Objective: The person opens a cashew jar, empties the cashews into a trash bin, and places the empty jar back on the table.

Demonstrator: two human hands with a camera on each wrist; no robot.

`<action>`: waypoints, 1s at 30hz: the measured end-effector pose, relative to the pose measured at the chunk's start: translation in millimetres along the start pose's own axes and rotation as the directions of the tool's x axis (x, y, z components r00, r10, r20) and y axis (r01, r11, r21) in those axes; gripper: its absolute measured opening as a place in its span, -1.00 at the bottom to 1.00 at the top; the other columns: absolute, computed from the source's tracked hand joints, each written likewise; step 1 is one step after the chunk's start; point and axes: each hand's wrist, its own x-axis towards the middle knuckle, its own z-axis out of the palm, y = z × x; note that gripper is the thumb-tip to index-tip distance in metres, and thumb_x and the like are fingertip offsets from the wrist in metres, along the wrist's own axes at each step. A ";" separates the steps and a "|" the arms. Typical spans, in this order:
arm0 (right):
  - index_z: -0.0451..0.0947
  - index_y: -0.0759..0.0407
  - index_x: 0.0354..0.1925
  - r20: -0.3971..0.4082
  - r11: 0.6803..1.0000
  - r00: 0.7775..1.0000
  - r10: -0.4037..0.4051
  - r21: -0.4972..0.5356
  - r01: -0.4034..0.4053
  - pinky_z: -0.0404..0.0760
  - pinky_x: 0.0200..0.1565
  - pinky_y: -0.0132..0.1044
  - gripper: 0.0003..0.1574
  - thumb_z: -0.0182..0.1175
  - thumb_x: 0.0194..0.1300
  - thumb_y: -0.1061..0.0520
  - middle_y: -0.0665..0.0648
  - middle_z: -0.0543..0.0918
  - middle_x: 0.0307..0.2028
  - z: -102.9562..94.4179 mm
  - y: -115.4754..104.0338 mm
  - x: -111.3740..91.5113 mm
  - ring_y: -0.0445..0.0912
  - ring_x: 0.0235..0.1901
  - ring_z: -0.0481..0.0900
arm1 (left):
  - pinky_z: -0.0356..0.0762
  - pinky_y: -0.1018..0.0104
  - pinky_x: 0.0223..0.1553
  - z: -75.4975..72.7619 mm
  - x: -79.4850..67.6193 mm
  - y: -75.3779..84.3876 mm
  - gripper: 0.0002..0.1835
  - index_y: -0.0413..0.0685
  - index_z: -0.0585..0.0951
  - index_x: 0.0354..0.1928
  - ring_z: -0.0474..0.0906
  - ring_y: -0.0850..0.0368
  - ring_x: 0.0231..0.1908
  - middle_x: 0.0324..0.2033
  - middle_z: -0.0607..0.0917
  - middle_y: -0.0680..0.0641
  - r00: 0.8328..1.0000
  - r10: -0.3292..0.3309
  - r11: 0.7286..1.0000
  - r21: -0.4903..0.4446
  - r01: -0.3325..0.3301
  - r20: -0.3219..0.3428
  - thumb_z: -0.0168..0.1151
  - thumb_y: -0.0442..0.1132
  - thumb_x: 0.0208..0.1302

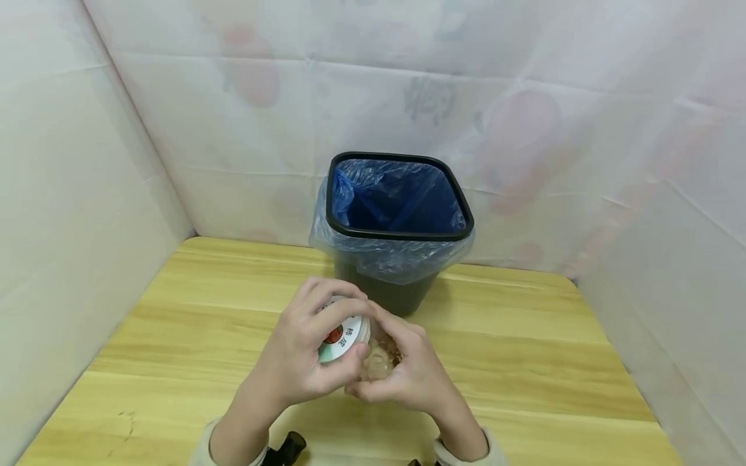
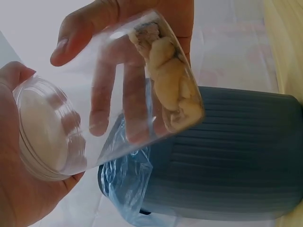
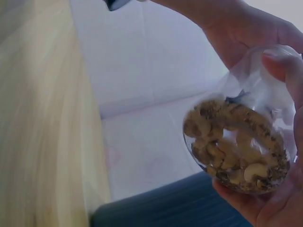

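A clear plastic jar is held between both hands, tilted, above the table in front of the bin. My left hand grips its round lid, which bears a white, green and red label. The lid sits at the jar's mouth; whether it is loose cannot be told. My right hand holds the jar's body, thumb on one side and fingers round the other. Pale yellowish pieces with dark bits lie at the jar's bottom in the left wrist view; the right wrist view shows these pieces through the base.
A dark bin stands behind the hands at the table's back edge, with a translucent blue bag folded over its black rim. The wooden table is enclosed by pale printed cloth. Black wrist gear shows near the left sleeve.
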 end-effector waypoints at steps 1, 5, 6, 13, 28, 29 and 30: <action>0.34 0.10 0.42 0.009 1.000 1.000 -0.006 -0.009 0.006 0.69 -0.09 -0.27 0.14 0.61 -0.11 0.00 0.03 0.67 0.06 -1.2 0.1 0.8 -0.13 -0.10 0.66 | 0.52 0.32 -0.20 -0.7 -0.3 0.0 -0.71 0.05 0.69 -0.07 0.46 0.08 -0.08 -0.06 0.65 0.00 1.000 -0.005 1.000 -0.007 0.005 0.000 0.21 -0.05 0.22; 0.35 0.08 0.40 0.046 1.000 0.999 -0.009 0.004 0.009 0.69 -0.07 -0.25 0.14 0.62 -0.14 0.04 0.01 0.68 0.03 -6.8 -0.1 2.9 -0.12 -0.08 0.67 | 0.53 0.31 -0.18 -3.6 0.1 0.4 -0.68 0.05 0.69 0.00 0.48 0.07 -0.03 0.01 0.65 -0.02 1.000 -0.015 1.000 -0.022 0.015 0.016 0.22 -0.01 0.28; 0.35 0.06 0.40 0.051 1.000 0.999 0.001 0.004 -0.001 0.69 -0.07 -0.24 0.14 0.63 -0.14 0.04 0.00 0.68 0.03 -8.3 -0.2 2.5 -0.12 -0.08 0.67 | 0.53 0.32 -0.18 -4.1 0.2 0.6 -0.67 0.06 0.69 0.02 0.48 0.07 -0.01 0.03 0.65 -0.01 0.999 -0.019 0.999 -0.024 0.020 0.027 0.25 -0.01 0.28; 0.34 0.04 0.41 0.075 0.999 0.997 0.031 0.011 -0.031 0.69 -0.11 -0.23 0.10 0.60 -0.07 0.00 0.00 0.67 0.04 -15.3 -1.0 -2.9 -0.12 -0.10 0.67 | 0.55 0.30 -0.12 -6.6 0.4 2.1 -0.58 0.07 0.66 0.13 0.49 0.07 0.05 0.11 0.62 0.02 0.995 -0.011 1.000 -0.022 0.013 0.099 0.28 0.02 0.26; 0.25 0.01 0.47 0.197 0.999 0.979 0.044 -0.006 -0.044 0.63 0.11 -0.16 0.29 0.67 -0.18 0.03 0.02 0.54 0.27 -35.0 6.2 -3.1 -0.07 0.14 0.61 | 0.56 0.12 0.09 -24.7 -2.1 -12.2 -0.39 0.00 0.56 0.26 0.48 0.03 0.19 0.20 0.58 -0.09 0.953 0.127 0.983 -0.163 -0.083 0.275 0.43 -0.02 0.16; 0.23 0.00 0.48 0.203 0.999 0.978 0.050 -0.008 -0.050 0.60 0.15 -0.16 0.31 0.68 -0.19 0.02 0.01 0.51 0.30 -35.3 7.0 -3.2 -0.06 0.19 0.58 | 0.56 0.12 0.10 -24.7 -2.2 -12.9 -0.39 0.00 0.57 0.25 0.49 0.03 0.18 0.19 0.58 -0.09 0.953 0.132 0.982 -0.164 -0.090 0.272 0.45 -0.04 0.14; 0.22 0.00 0.48 0.210 0.998 0.976 0.054 -0.006 -0.055 0.57 0.19 -0.16 0.32 0.67 -0.18 0.01 0.01 0.49 0.33 -35.6 7.7 -3.3 -0.05 0.23 0.55 | 0.56 0.12 0.10 -24.3 -2.3 -13.5 -0.39 0.00 0.58 0.24 0.50 0.03 0.17 0.18 0.59 -0.09 0.954 0.136 0.982 -0.163 -0.094 0.267 0.47 -0.05 0.12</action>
